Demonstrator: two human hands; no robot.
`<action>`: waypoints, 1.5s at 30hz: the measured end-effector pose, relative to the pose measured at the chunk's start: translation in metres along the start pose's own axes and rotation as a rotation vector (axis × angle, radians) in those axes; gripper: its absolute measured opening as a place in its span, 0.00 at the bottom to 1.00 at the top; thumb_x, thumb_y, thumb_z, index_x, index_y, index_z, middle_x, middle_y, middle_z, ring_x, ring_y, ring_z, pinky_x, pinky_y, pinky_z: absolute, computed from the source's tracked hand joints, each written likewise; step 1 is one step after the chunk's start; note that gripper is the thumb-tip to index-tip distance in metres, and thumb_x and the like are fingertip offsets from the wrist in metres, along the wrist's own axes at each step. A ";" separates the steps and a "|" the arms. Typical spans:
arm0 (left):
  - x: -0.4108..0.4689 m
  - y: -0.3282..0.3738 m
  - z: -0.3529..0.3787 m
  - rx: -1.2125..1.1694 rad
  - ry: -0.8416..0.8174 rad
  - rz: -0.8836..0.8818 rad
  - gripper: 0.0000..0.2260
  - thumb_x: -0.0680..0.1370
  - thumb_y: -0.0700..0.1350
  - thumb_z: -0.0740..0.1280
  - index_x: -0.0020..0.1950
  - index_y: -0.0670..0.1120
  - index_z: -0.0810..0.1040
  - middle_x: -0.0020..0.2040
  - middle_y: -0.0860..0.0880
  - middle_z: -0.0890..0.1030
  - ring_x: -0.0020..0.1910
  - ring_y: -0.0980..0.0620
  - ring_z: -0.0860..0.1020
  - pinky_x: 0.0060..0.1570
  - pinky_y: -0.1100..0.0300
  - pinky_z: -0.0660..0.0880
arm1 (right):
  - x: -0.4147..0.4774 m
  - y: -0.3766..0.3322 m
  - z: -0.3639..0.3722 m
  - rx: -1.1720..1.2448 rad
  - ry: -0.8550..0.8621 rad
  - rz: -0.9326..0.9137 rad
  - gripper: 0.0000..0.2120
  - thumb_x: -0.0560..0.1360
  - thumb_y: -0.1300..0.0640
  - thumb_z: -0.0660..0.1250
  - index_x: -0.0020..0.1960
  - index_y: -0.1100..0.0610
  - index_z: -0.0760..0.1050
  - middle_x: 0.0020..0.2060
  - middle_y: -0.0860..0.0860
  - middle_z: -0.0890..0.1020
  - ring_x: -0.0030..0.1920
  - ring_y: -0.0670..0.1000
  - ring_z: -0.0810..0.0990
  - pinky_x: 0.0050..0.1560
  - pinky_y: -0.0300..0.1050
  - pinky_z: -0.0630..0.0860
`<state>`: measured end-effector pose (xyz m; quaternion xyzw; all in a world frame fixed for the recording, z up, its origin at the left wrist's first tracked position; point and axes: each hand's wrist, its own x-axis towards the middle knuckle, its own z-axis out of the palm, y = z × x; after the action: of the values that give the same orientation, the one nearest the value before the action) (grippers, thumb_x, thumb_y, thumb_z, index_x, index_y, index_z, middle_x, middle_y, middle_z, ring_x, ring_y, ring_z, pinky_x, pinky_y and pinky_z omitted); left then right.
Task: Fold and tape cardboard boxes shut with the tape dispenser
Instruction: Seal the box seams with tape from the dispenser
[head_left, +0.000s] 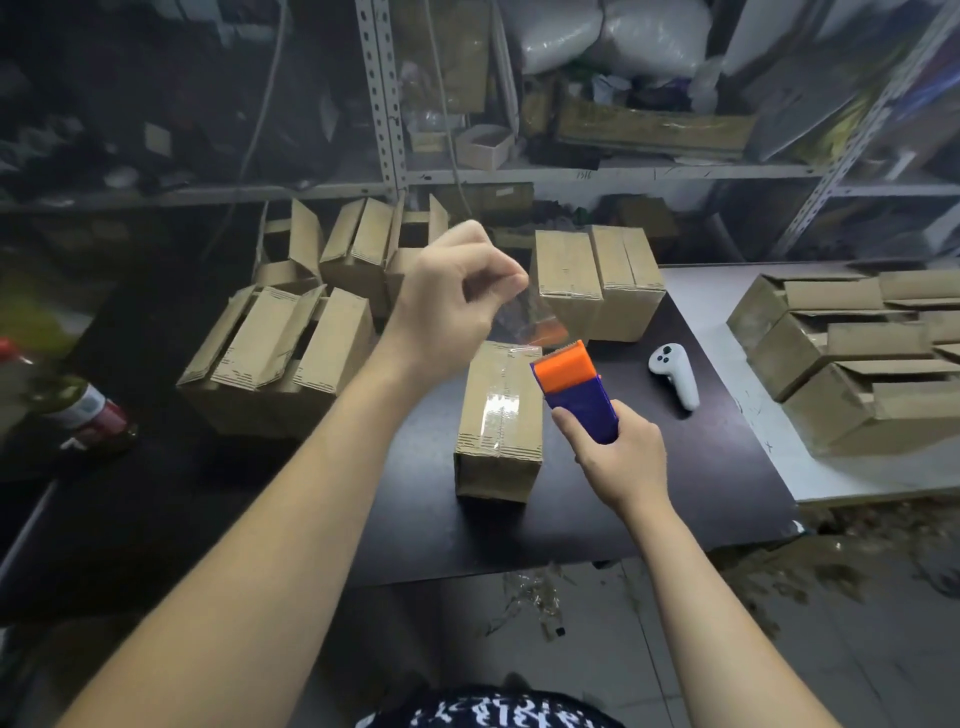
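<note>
A closed cardboard box (498, 426) stands in the middle of the dark table (675, 493), with clear tape along its top seam. My right hand (618, 452) grips the blue handle of the orange and blue tape dispenser (571, 384), held just right of the box's far end. My left hand (457, 296) is raised above the box and pinches the free end of the clear tape (519, 317), which stretches down to the dispenser's blade.
Several open-flapped boxes (280, 353) sit at the back left, two closed boxes (597, 280) behind the middle. More boxes (841, 364) lie on a white surface at right. A white controller (675, 374) rests on the table. A bottle (88, 410) stands at left. Shelving rises behind.
</note>
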<state>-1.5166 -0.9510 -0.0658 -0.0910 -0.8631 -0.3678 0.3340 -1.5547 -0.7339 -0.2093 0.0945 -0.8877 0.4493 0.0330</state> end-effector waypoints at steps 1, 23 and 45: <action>-0.002 0.005 0.006 0.003 -0.019 0.053 0.02 0.78 0.35 0.72 0.47 0.37 0.84 0.42 0.47 0.76 0.40 0.57 0.75 0.39 0.66 0.73 | 0.001 -0.004 0.001 -0.015 0.030 0.034 0.24 0.72 0.32 0.71 0.35 0.52 0.72 0.29 0.47 0.80 0.33 0.48 0.78 0.34 0.46 0.70; 0.004 0.012 0.006 -0.008 0.025 -0.054 0.02 0.78 0.37 0.72 0.47 0.39 0.84 0.43 0.48 0.77 0.39 0.57 0.74 0.39 0.71 0.69 | -0.013 0.010 0.012 -0.018 0.081 0.010 0.22 0.72 0.32 0.70 0.41 0.50 0.74 0.32 0.45 0.80 0.34 0.48 0.78 0.34 0.41 0.68; -0.028 0.009 0.009 -0.340 0.009 -0.435 0.05 0.80 0.41 0.72 0.53 0.41 0.84 0.45 0.47 0.84 0.46 0.53 0.81 0.50 0.58 0.80 | 0.006 0.060 0.022 -0.304 -0.109 0.462 0.20 0.79 0.46 0.69 0.59 0.63 0.76 0.56 0.63 0.81 0.57 0.65 0.79 0.47 0.50 0.71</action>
<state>-1.4961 -0.9365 -0.0834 0.0432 -0.7868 -0.5709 0.2307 -1.5718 -0.7175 -0.2687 -0.0926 -0.9434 0.3011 -0.1044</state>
